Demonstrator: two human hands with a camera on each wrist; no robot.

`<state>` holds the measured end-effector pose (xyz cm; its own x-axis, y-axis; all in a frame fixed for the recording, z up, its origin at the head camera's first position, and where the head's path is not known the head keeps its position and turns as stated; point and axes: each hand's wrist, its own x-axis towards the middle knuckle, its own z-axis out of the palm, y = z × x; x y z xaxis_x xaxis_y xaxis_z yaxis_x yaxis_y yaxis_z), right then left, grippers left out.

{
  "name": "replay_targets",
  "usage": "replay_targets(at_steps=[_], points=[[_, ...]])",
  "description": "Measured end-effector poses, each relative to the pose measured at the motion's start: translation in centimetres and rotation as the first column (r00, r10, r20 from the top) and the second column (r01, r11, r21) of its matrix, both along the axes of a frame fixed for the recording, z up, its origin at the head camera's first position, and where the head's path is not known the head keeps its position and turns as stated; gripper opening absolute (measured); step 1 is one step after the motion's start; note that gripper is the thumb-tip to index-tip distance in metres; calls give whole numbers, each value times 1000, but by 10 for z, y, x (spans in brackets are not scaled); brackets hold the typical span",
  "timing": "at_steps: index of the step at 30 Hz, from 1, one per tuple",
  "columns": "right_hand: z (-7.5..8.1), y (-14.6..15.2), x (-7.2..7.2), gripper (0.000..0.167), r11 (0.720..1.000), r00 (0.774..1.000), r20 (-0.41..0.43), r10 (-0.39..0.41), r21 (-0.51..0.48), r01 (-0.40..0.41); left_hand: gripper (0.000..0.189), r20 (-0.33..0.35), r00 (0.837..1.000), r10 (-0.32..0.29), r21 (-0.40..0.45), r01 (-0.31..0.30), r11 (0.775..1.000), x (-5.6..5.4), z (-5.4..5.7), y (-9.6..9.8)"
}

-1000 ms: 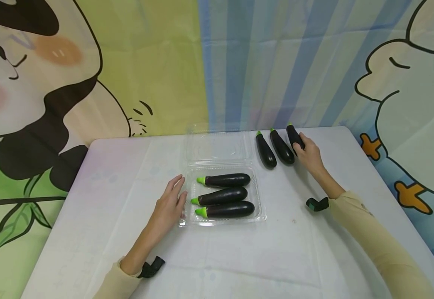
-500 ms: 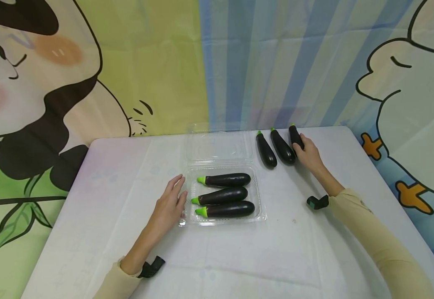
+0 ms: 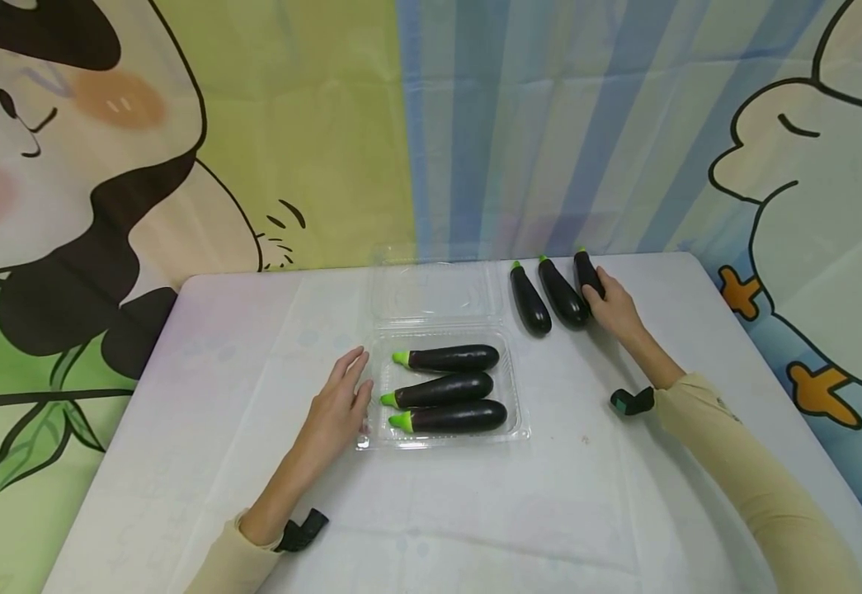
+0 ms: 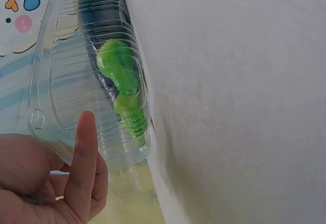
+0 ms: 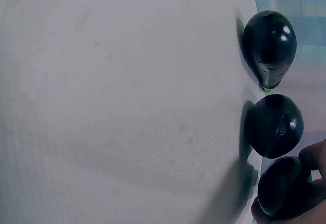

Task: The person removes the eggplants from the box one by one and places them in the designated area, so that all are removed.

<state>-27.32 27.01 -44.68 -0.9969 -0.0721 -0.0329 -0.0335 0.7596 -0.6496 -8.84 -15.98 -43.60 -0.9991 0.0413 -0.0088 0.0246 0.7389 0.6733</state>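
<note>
My right hand (image 3: 614, 307) grips the rightmost eggplant (image 3: 588, 271) near the table's back edge; in the right wrist view, thumb and fingers curl round this dark eggplant (image 5: 283, 187). Beside it lie a middle eggplant (image 3: 562, 290) and a left one (image 3: 530, 299), green stems pointing away. My left hand (image 3: 332, 408) is at the left side of a clear plastic clamshell box (image 3: 515, 412), fingers extended along its wall. Inside the box three eggplants (image 3: 449, 417) lie crosswise with green stems to the left. The left wrist view shows a fingertip at the clear wall (image 4: 61, 102), green stems behind it.
The box's transparent lid (image 3: 434, 293) is folded back toward the rear edge. A white cloth covers the table (image 3: 520, 520). Behind hangs a printed curtain (image 3: 312, 124) with cartoon animals. A black camera mount (image 3: 633, 402) sits at the right wrist, another (image 3: 303, 530) at the left.
Between one second and half a second ago, the right hand shifted the rightmost eggplant slightly to the right. Since then it has stayed nearly still; the left hand has not moved.
</note>
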Motion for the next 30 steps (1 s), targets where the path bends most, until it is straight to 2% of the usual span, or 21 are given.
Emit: replay_targets(at_steps=[21, 26, 30], points=[[-7, 5, -4, 64, 1000, 999, 50, 20, 16, -21, 52, 4, 1000, 4, 2, -4, 1000, -1, 0, 0], [-12, 7, -5, 67, 1000, 1000, 12, 28, -11, -28, 51, -23, 1000, -2, -21, 1, 1000, -1, -1, 0], [-15, 10, -4, 74, 997, 997, -32, 74, -24, -75, 51, -27, 1000, -4, -27, 3, 1000, -1, -1, 0]])
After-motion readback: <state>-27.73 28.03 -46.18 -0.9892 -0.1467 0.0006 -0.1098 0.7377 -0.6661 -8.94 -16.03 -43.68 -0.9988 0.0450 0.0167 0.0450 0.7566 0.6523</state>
